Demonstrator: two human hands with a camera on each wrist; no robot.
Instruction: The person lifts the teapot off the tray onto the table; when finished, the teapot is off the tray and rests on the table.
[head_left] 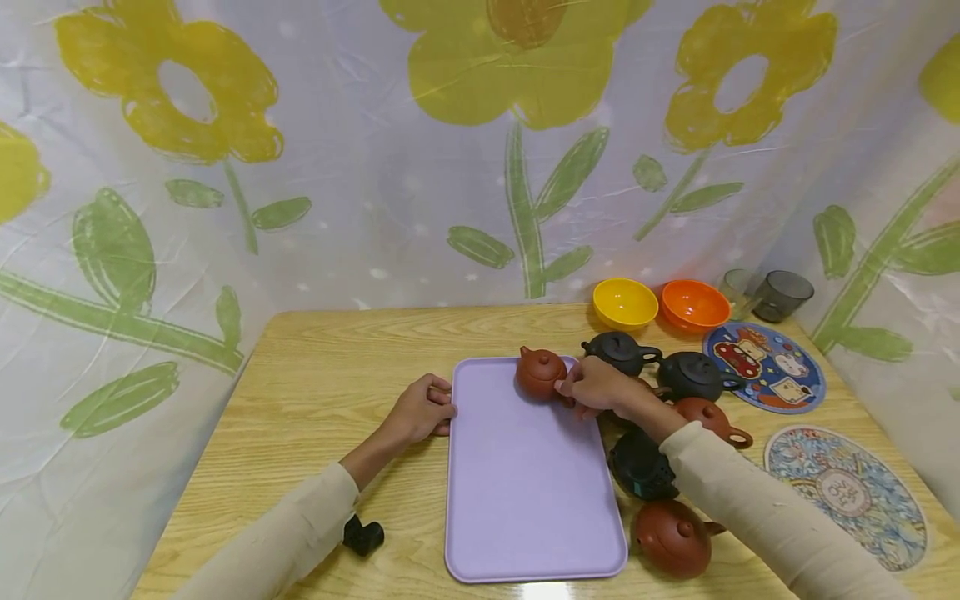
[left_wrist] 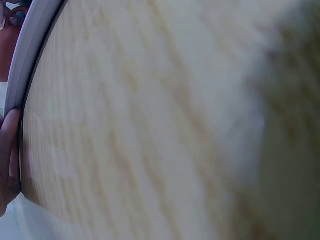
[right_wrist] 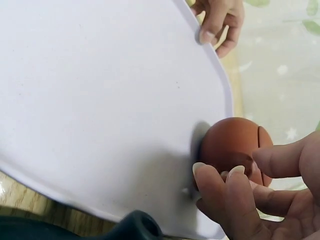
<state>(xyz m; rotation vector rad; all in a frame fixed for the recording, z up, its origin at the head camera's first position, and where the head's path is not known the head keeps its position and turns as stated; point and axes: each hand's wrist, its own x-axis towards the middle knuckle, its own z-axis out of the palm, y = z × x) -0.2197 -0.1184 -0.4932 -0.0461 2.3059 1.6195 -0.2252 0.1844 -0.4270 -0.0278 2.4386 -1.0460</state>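
A small reddish-brown teapot (head_left: 538, 372) with a lid stands at the far right end of the lilac tray (head_left: 528, 492), its spout toward the back left. My right hand (head_left: 602, 387) pinches it on the handle side; in the right wrist view the thumb and fingers close about the handle of the teapot (right_wrist: 227, 142). At the tray's left rim, my left hand (head_left: 422, 408) grips the edge, and the right wrist view has its thumb on top of the rim. Only fingertips of the left hand (left_wrist: 9, 150) appear in the left wrist view.
Right of the tray cluster several teapots, among them a black one (head_left: 693, 375) and a brown one (head_left: 673, 537). Behind are a yellow bowl (head_left: 626, 304), an orange bowl (head_left: 695, 305) and a dark cup (head_left: 782, 296). Two round mats (head_left: 806, 367) lie rightward; a black object (head_left: 364, 536) lies near my left forearm.
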